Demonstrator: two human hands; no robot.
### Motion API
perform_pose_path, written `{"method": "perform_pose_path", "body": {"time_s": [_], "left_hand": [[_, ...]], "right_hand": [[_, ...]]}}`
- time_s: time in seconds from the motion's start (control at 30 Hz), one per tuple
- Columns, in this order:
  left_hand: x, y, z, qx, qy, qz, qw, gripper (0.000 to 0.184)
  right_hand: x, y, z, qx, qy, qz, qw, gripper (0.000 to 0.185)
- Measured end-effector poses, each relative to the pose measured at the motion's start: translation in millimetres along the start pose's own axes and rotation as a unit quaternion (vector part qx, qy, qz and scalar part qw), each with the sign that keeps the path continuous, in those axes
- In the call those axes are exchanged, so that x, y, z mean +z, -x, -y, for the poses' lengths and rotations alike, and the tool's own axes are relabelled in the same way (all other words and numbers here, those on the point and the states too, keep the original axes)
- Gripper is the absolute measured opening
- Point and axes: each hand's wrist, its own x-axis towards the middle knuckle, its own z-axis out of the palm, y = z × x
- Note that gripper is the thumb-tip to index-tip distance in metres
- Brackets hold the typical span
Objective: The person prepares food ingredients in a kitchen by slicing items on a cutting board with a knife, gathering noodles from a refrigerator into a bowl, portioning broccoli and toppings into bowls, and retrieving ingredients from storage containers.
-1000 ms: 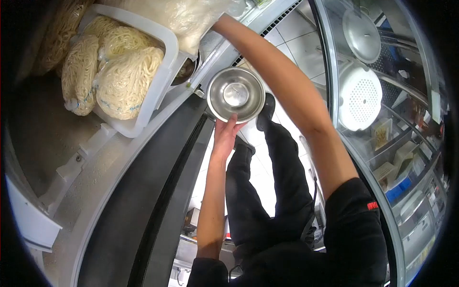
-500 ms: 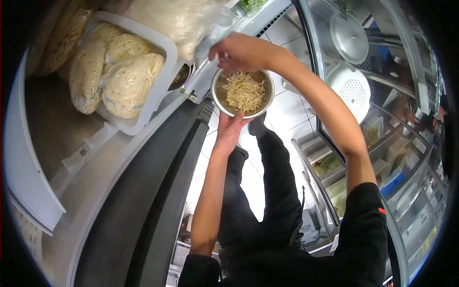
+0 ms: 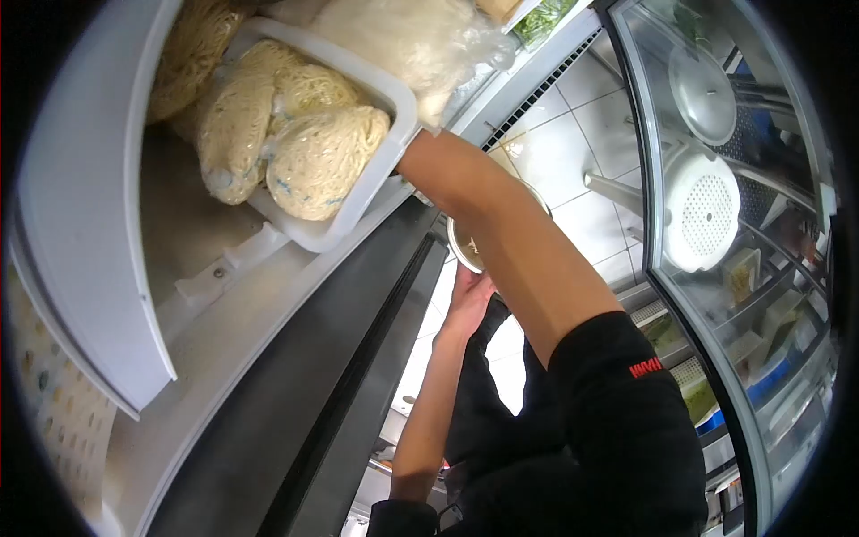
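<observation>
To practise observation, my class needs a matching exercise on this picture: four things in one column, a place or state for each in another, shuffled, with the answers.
1. Round silver metal bowl
2. Pale noodles in clear bags
3. Round white perforated seat
4. Black fabric sleeve on the right arm

A. Seen through the grey-framed glass door
B. Marked in red
C. Held by the left hand
D. Inside the white plastic tub

Pairs: 1-C, 2-D, 3-A, 4-B
</observation>
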Motion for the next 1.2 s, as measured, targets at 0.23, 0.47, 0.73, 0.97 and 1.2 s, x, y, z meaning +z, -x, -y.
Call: {"method": "perform_pose_path", "body": {"time_s": [0.23, 0.47, 0.73, 0.97, 1.2], "left_hand": [[-0.6, 13.0, 4.7, -0.013, -0.011, -0.005, 1.000, 0.064], [4.9, 14.2, 2.2, 0.063, 0.029, -0.018, 0.997, 0.057], [3.9, -10.8, 0.2, 0.081, 0.098, -0.048, 0.991, 0.049], [54.0, 14.2, -11.0, 0.097, 0.034, -0.016, 0.995, 0.056], [102.4, 86.8, 4.9, 0.114, -0.043, 0.042, 0.992, 0.059]], "right_hand": [[-4.6, -1.1, 5.1, 0.005, 0.004, 0.009, 1.000, 0.041], [-13.4, -3.6, -9.0, -0.006, -0.009, 0.027, 1.000, 0.042], [-101.2, 26.2, -45.3, -0.039, -0.058, 0.072, 0.995, 0.043], [-248.8, 176.8, -5.6, -0.010, -0.056, 0.289, 0.956, 0.046], [-351.9, 272.4, 103.5, 0.094, 0.102, 0.203, 0.969, 0.042]]}}
